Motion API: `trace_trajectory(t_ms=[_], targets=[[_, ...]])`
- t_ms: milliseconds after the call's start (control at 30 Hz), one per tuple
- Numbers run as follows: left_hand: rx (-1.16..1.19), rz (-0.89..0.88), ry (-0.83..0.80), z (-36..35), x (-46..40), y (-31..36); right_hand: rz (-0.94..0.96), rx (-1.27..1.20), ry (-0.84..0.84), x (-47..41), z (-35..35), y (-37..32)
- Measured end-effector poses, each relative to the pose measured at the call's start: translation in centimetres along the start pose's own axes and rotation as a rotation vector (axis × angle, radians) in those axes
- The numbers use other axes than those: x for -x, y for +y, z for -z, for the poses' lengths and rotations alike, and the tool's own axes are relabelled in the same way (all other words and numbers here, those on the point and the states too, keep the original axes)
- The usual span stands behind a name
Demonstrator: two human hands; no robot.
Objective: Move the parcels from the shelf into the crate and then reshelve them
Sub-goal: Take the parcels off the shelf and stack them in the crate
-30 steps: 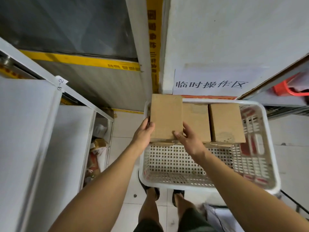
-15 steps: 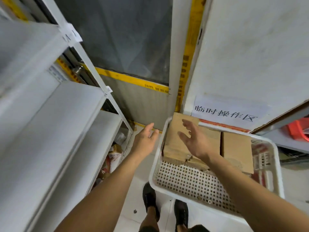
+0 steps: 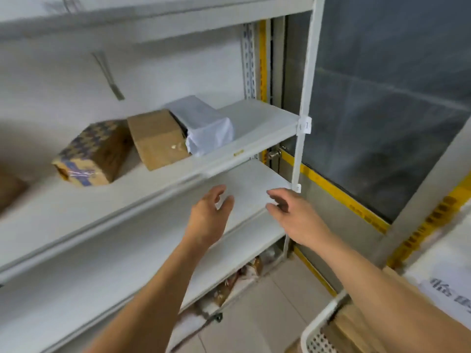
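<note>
1. Cardboard and white wrapping mark what is left to fetch — three parcels sit side by side on the upper shelf [image 3: 267, 118]: a patterned box [image 3: 91, 154], a plain brown box [image 3: 159, 140] and a white-wrapped parcel [image 3: 201, 124].
2. We hold both hands out in front of the shelving, below that shelf; the left hand [image 3: 207, 217] and right hand [image 3: 295, 217] are apart, fingers loosely spread, holding nothing.
3. We judge the loading step to be in hand: the crate [image 3: 318, 329] at lower right shows brown parcels inside, partly hidden by our right arm.
4. The next move calls for raising both hands to the upper shelf and taking a parcel — the white-wrapped one lies nearest — then turning right to the crate.
</note>
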State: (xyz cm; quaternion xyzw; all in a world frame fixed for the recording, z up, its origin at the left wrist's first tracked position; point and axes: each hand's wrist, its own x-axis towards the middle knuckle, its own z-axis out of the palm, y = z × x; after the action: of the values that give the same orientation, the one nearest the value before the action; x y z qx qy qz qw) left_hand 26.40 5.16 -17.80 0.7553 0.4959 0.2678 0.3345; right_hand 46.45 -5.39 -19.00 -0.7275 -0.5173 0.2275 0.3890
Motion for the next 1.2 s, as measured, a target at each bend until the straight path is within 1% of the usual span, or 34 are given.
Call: trace_trajectory(t_ms=[100,167,300,400,533,633,733,867,933,1000,1067,1200], targets=[[0.046,-0.026,0.128,5.6,-1.1,-1.3,0.140,0.020,-0.048,-3.7,-3.1,-5.7],[0.062,-0.043,0.195,8.9,-2.4,-2.5,0.195,0.016,-0.061,-6.1,-5.3,-9.1],[0.055,-0.051,0.288,14.4,-6.0,-5.9,0.268,-0.009,-0.070,-10.7,-9.6,-14.7],[0.009,-0.047,0.318,17.3,-9.2,-8.3,0.278,-0.003,-0.037,-13.5,-12.1,-17.8],[0.023,-0.032,0.288,19.0,-13.8,-9.5,0.251,0.030,0.038,-17.0,-14.7,-20.6],[0.109,0.051,0.246,19.3,-16.6,-9.4,0.149,0.088,0.072,-19.9,-15.8,-21.8],[0.239,0.136,0.211,19.2,-18.6,-9.3,0.038,0.155,0.021,-22.4,-16.4,-22.5],[0.338,0.264,0.158,18.7,-20.6,-9.8,-0.046,0.176,-0.022,-25.3,-17.1,-22.1],[0.387,0.302,0.114,18.4,-20.8,-10.0,-0.084,0.153,-0.022,-26.1,-17.2,-21.9],[0.408,0.293,0.107,18.2,-20.8,-10.1,-0.099,0.128,-0.020,-26.4,-17.2,-21.5],[0.445,0.278,0.122,18.2,-20.8,-10.2,-0.109,0.037,-0.018,-26.2,-17.0,-21.4],[0.490,0.239,0.139,18.3,-20.5,-10.7,-0.072,-0.183,-0.009,-24.9,-16.7,-20.9]])
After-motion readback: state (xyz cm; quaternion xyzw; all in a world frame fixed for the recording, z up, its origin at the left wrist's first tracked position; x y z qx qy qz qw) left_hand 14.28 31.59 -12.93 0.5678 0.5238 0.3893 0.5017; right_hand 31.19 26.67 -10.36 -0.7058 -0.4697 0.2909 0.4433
